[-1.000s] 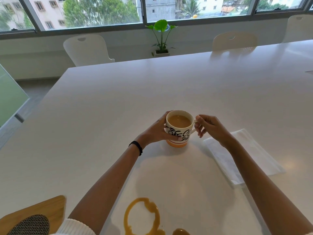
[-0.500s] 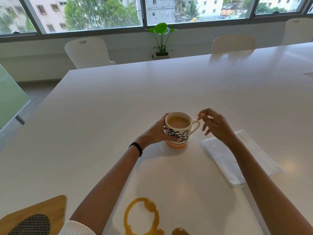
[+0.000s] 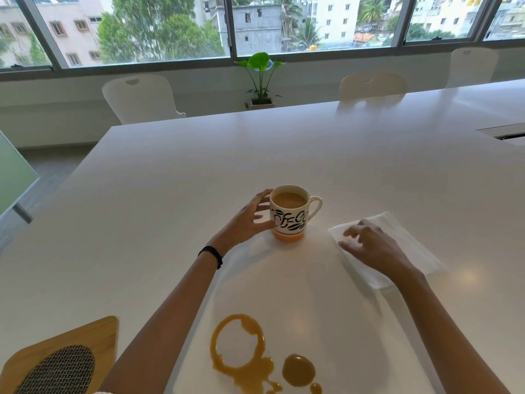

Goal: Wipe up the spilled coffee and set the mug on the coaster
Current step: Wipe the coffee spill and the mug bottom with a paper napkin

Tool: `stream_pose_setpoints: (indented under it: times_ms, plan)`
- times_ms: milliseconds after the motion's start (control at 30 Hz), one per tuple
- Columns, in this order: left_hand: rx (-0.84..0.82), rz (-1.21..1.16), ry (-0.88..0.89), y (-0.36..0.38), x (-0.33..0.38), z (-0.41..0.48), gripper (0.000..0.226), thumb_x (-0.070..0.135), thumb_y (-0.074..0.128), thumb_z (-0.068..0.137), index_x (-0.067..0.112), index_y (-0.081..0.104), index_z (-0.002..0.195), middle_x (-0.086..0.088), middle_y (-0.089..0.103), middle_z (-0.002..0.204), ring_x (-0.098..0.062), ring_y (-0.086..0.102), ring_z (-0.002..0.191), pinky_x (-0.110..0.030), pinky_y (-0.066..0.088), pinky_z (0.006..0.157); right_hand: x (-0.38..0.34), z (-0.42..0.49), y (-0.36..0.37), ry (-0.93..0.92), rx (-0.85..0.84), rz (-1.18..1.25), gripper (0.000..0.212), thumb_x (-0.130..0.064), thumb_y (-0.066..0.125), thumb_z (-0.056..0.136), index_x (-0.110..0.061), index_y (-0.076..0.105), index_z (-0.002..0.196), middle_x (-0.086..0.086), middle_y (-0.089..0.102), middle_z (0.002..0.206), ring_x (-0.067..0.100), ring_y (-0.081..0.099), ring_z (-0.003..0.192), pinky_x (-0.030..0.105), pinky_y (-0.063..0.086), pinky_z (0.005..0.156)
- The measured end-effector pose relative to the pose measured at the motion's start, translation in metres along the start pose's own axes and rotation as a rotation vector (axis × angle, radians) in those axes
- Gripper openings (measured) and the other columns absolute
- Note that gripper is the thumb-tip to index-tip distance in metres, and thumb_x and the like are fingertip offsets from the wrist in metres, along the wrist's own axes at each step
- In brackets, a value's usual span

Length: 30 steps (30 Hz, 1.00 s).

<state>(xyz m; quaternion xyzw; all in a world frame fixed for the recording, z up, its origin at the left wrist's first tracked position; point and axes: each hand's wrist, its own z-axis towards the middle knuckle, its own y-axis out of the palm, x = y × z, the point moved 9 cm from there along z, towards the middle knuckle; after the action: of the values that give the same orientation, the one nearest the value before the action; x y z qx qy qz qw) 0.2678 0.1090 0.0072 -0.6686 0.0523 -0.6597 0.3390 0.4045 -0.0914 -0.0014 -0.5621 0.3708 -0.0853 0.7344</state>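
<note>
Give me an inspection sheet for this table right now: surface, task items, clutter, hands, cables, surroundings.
Surface: white table, coffee spill at near edge.
Job's things: mug upright, full, on bare table; napkin right of it; coaster at near left corner.
Clutter: nothing seen.
Hands: left hand open, fingers at the mug's side; right hand open over the napkin.
Cables: nothing seen.
Surroundings: white chairs, potted plant, windows.

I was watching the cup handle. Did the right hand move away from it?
Yes. The right hand left the mug handle and now sits to its right, over the white napkin.
</note>
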Motion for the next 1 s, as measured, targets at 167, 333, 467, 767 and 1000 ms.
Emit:
stream_pose_setpoints:
  times_ms: [167,333,467,767,1000]
  plan:
    - [0.072,0.085,-0.046,-0.012,-0.022,-0.045,0.060,0.028,0.061,0.087,0.022,0.031,0.138,-0.003,0.046,0.138,-0.012,0.046,0.122,-0.026,0.038,0.098,-0.010,-0.015,0.011,0.026,0.019,-0.225,0.043,-0.038,0.062,0.082,-0.010,0.056,0.113,0.012,0.052,0.115,0.028,0.049,0.108,0.040,0.047,0.081]
    - [0.180,0.152,-0.070,-0.030,-0.041,-0.090,0.052,0.027,0.061,0.087,0.022,0.039,0.134,-0.001,0.050,0.134,-0.011,0.047,0.120,-0.027,0.038,0.099,-0.018,-0.022,0.008,0.014,0.108,-0.308,0.031,-0.026,0.055,0.085,-0.006,0.054,0.109,0.013,0.055,0.111,0.029,0.052,0.101,0.038,0.049,0.077]
    - [0.258,0.146,-0.076,-0.045,-0.048,-0.119,0.048,0.019,0.061,0.088,0.020,0.043,0.132,0.005,0.050,0.128,-0.012,0.049,0.117,-0.026,0.039,0.097,-0.019,-0.025,0.004,-0.006,0.162,-0.269,0.027,-0.018,0.056,0.085,-0.004,0.058,0.108,0.014,0.059,0.107,0.031,0.057,0.096,0.038,0.050,0.075]
    - [0.316,0.041,-0.118,-0.054,-0.057,-0.153,0.042,0.014,0.058,0.089,0.020,0.046,0.129,0.002,0.054,0.127,-0.011,0.052,0.117,-0.019,0.040,0.095,-0.008,-0.032,-0.011,-0.014,0.303,0.004,0.014,-0.008,0.059,0.081,-0.005,0.067,0.092,0.013,0.068,0.085,0.032,0.063,0.074,0.031,0.043,0.065]
    - [0.351,0.020,-0.146,-0.058,-0.060,-0.155,0.038,0.015,0.057,0.090,0.019,0.048,0.127,0.000,0.058,0.123,-0.010,0.055,0.114,-0.016,0.043,0.091,-0.008,-0.034,-0.017,-0.045,0.335,0.072,0.031,-0.009,0.060,0.083,-0.008,0.060,0.114,0.011,0.070,0.085,0.029,0.066,0.074,0.038,0.053,0.070]
